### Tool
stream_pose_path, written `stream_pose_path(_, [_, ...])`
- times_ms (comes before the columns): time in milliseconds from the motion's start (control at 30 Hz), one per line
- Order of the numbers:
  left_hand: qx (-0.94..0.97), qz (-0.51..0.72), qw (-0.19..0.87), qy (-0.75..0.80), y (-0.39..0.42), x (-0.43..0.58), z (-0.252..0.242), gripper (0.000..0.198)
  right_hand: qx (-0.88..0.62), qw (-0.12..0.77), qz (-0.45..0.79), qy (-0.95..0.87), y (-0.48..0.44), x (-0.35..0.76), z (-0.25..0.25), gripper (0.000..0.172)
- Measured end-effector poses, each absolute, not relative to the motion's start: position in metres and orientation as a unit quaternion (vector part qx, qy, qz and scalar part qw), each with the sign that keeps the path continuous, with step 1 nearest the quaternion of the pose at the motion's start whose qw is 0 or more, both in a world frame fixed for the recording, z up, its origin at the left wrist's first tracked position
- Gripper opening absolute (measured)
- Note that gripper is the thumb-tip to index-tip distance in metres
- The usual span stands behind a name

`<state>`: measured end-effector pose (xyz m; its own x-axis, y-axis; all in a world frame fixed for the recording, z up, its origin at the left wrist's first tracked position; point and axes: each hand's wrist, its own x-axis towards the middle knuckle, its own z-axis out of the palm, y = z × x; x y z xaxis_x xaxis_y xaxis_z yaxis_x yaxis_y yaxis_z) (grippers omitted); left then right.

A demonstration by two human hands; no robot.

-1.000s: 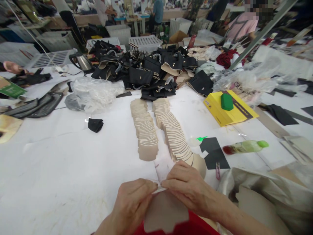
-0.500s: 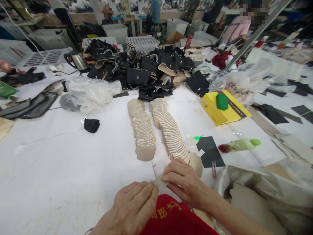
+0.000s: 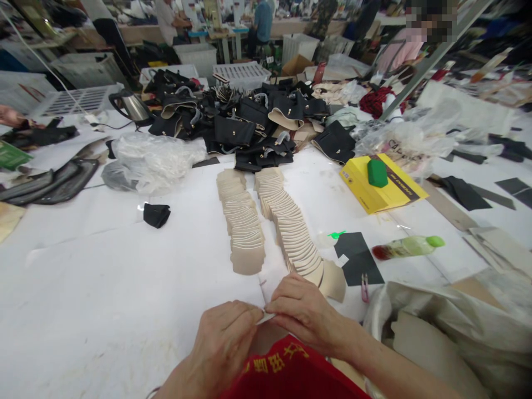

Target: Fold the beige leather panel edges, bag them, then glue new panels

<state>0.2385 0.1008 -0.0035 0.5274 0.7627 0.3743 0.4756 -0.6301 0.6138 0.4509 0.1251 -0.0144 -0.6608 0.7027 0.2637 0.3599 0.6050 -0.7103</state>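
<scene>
My left hand (image 3: 226, 338) and my right hand (image 3: 305, 310) are close together at the table's front edge, just above the red apron (image 3: 286, 371) with yellow lettering. Both are closed, pinching a thin beige piece (image 3: 268, 318) between fingers and thumbs; most of it is hidden. Beyond them lie two overlapping rows of beige leather-like pieces, a left row (image 3: 241, 227) and a right row (image 3: 297, 233). The near end of the right row lies just past my right hand.
Black bag parts (image 3: 249, 122) are heaped at the back. To the right are a yellow box (image 3: 361, 185) with a green block (image 3: 377, 173), a bottle (image 3: 407, 247), a dark sheet (image 3: 358, 257), thread snips (image 3: 364, 288) and an open sack (image 3: 415, 299). Clear plastic (image 3: 158, 158) lies left.
My hands have drawn closer together and the beige piece has tilted, showing less of its upper face and a paler strip below. The rows of pieces have stayed put.
</scene>
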Motion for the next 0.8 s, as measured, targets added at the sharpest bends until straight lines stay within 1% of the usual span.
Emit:
stream_pose_path(200, [0.815, 0.303, 0.302, 0.391, 0.108, 0.238, -0.005, 0.015, -0.308, 0.274, 0.357, -0.838, 0.130, 0.447, -0.006, 0.018])
stream_pose_path(367, [0.725, 0.281, 0.419, 0.469, 0.111, 0.240, -0.009, 0.022, -0.332, 0.265, 0.345, -0.837, 0.129, 0.446, -0.010, 0.023])
stream_pose_path(433, [0.694, 0.256, 0.466, 0.485, 0.112, 0.239, -0.009, 0.018, -0.346, 0.261, 0.352, -0.830, 0.129, 0.446, -0.013, 0.023])
stream_pose_path(500, [0.676, 0.238, 0.499, 0.488, 0.113, 0.237, -0.009, 0.016, -0.355, 0.250, 0.380, -0.817, 0.129, 0.447, -0.014, 0.019])
stream_pose_path(567, [0.669, 0.239, 0.508, 0.488, 0.114, 0.235, -0.011, 0.018, -0.361, 0.229, 0.410, -0.806, 0.129, 0.449, -0.013, 0.012])
stream_pose_path(633, [0.686, 0.263, 0.479, 0.481, 0.114, 0.234, -0.013, 0.018, -0.373, 0.208, 0.423, -0.799, 0.129, 0.450, -0.011, 0.012])
stream_pose_path(667, [0.707, 0.285, 0.444, 0.471, 0.114, 0.234, -0.014, 0.018, -0.381, 0.205, 0.422, -0.797, 0.129, 0.450, -0.010, 0.011])
stream_pose_path(733, [0.764, 0.336, 0.341, 0.433, 0.112, 0.234, -0.016, 0.020, -0.395, 0.220, 0.405, -0.795, 0.130, 0.450, -0.010, 0.007])
stream_pose_path(800, [0.815, 0.371, 0.215, 0.389, 0.108, 0.237, -0.016, 0.025, -0.404, 0.258, 0.364, -0.799, 0.131, 0.450, -0.013, 0.015])
